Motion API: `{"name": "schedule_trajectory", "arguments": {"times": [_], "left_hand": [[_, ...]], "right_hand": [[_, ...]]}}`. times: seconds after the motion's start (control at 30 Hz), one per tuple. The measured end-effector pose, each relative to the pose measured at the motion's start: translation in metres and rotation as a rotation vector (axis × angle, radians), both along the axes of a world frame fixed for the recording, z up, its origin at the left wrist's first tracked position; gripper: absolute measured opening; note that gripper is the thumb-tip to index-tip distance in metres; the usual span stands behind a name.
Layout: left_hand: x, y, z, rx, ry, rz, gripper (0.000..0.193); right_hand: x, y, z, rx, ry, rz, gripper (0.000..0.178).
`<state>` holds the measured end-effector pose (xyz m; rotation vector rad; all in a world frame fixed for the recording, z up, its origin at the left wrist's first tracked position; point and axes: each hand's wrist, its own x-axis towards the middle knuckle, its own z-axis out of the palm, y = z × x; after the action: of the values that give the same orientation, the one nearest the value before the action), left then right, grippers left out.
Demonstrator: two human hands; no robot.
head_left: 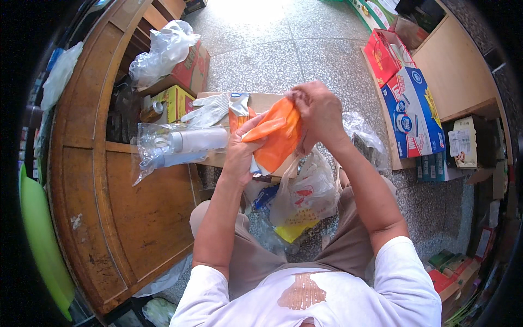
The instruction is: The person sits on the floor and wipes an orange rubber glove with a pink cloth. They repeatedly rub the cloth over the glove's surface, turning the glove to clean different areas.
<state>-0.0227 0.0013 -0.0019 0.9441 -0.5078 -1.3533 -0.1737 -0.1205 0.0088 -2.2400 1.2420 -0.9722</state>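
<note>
An orange glove [278, 139], with a thumb-like part pointing left, is held up before me over a low board. The fingers of my left hand [239, 152] grip its left side. At its top right edge my right hand [318, 111] pinches the orange material, fingers closed. Just behind my left hand lies another orange item with a pale printed top [238, 103], partly hidden. Beside that rests a white knit glove [210, 109]. Left of my left wrist is a bottle with a grey-blue lid in clear plastic wrap [199, 140].
Below the glove hangs a white plastic bag [305, 199] between my knees, with a yellow piece [294, 231] under it. A wooden cabinet [147, 207] stands on the left. Cartons, including a blue-and-red box [411, 117], line the right. Grey speckled floor [248, 60] stretches ahead.
</note>
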Motion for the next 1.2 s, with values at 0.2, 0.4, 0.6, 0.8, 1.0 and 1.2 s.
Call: {"name": "schedule_trajectory", "arguments": {"times": [0.2,0.4,0.6,0.8,1.0,1.2], "left_hand": [[0.009,-0.004,-0.006,-0.040,0.171,0.054,0.045],[0.009,-0.002,-0.008,-0.041,0.231,0.081,0.041],[0.013,-0.004,-0.010,-0.099,0.233,0.073,0.040],[0.014,-0.005,-0.016,-0.094,0.244,0.075,0.039],[0.018,-0.008,-0.014,-0.069,0.193,0.178,0.038],[0.013,-0.011,-0.016,-0.058,0.251,0.164,0.037]], "right_hand": [[0.004,0.010,0.003,-0.106,-0.195,-0.006,0.013],[0.012,0.026,-0.012,-0.065,-0.088,0.130,0.014],[0.013,0.042,-0.003,-0.169,-0.161,0.249,0.016],[0.007,0.042,0.002,-0.095,-0.199,0.527,0.014],[-0.003,0.019,0.007,0.000,-0.303,0.249,0.016],[0.006,0.046,0.003,-0.320,-0.036,0.440,0.015]]}}
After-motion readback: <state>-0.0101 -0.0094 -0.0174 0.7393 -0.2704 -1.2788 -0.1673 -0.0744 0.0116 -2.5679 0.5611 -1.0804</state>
